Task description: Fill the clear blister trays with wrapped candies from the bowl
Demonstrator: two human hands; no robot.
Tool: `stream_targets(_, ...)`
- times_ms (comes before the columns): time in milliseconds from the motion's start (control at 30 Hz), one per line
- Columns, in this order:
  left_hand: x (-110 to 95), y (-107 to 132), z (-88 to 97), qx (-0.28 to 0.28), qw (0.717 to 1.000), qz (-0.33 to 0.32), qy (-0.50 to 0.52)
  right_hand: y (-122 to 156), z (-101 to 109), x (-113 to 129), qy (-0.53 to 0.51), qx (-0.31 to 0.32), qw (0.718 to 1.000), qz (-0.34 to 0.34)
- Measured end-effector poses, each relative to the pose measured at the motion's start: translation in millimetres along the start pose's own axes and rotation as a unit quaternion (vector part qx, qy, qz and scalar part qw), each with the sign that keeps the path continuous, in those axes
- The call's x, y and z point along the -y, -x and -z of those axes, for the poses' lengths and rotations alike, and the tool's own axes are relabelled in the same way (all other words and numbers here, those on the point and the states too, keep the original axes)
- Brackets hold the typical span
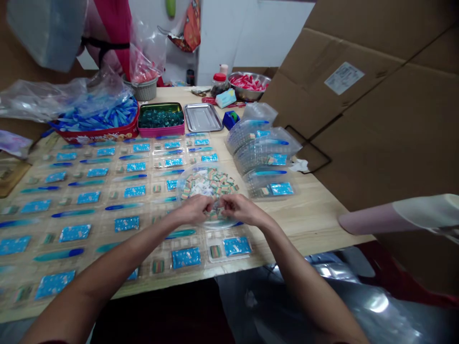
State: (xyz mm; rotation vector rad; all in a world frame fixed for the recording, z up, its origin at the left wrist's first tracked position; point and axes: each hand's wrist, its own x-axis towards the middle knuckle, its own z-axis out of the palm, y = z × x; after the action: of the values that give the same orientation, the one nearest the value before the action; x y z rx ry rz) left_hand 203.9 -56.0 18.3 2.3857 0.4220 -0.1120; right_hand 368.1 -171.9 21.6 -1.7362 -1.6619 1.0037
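Note:
Both hands are over a round clear container (181,177) heaped with small striped blocks (218,181) and some white pieces (201,186). My left hand (198,209) is at its near left part, fingers curled in a pinch. Close beside it, my right hand (240,209) is also pinched, the fingertips of both hands nearly meeting. Whatever lies between the fingers is too small to make out. Around the container are clear plastic trays, each with a blue packet (186,258), a small striped block (158,266) and a blue pointed stick (181,233).
Filled trays are stacked (268,162) at the right, by a large cardboard box (344,134). At the back stand a red tub of blue sticks (103,117), a pink tin (161,119), a metal tray (203,117) and a steel bowl (249,86). A person in pink (114,28) is beyond.

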Motion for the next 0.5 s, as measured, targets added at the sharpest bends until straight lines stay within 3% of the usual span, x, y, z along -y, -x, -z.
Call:
stream_targets(167,11,-7,4.0,-0.048,0.980,0.065,0.184,-3,3,-11,-0.157,-0.033,0.987,0.003)
stream_targets(333,15,-7,5.9,-0.113,0.910,0.085,0.390,-7,2,-8,-0.275,-0.084,0.957,-0.038)
stream_targets(500,8,-3,7.7,-0.117,0.848,0.102,0.507,-11,-3,3,-0.367,-0.103,0.924,-0.038)
